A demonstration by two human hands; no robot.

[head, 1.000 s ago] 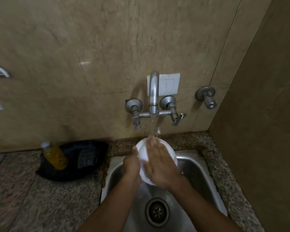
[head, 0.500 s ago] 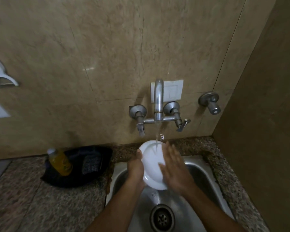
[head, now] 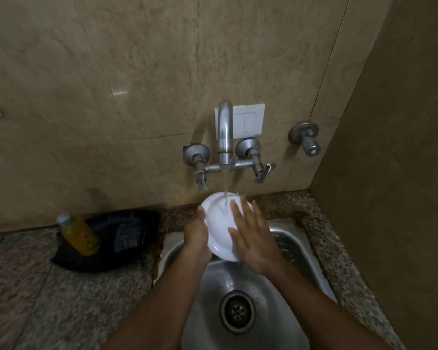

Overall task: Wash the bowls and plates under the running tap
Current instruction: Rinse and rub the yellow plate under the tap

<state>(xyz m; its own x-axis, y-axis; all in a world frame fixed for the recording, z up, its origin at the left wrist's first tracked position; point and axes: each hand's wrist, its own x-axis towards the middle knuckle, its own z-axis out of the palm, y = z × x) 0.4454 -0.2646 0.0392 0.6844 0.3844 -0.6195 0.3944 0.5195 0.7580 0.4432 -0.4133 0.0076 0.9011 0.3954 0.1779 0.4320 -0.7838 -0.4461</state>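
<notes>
A white plate (head: pixel 218 223) is held tilted over the steel sink (head: pixel 286 286), its face toward me. My left hand (head: pixel 196 234) grips its left rim, thumb on the front. My right hand (head: pixel 253 234) lies flat on the plate's right half, fingers spread. Water runs from the chrome tap (head: pixel 225 132) onto the upper part of the plate. The plate's right edge is hidden behind my right hand.
A yellow liquid bottle (head: pixel 80 234) leans on a black bag (head: pixel 111 241) on the granite counter (head: pixel 48 299) left of the sink. The sink drain (head: pixel 237 311) lies below my arms. A spare valve (head: pixel 306 137) sticks out of the wall at right, near the side wall.
My right hand has slid from the plate's middle to its right half, uncovering more of the face. The water stream now lands on bare plate. The view shifted slightly.
</notes>
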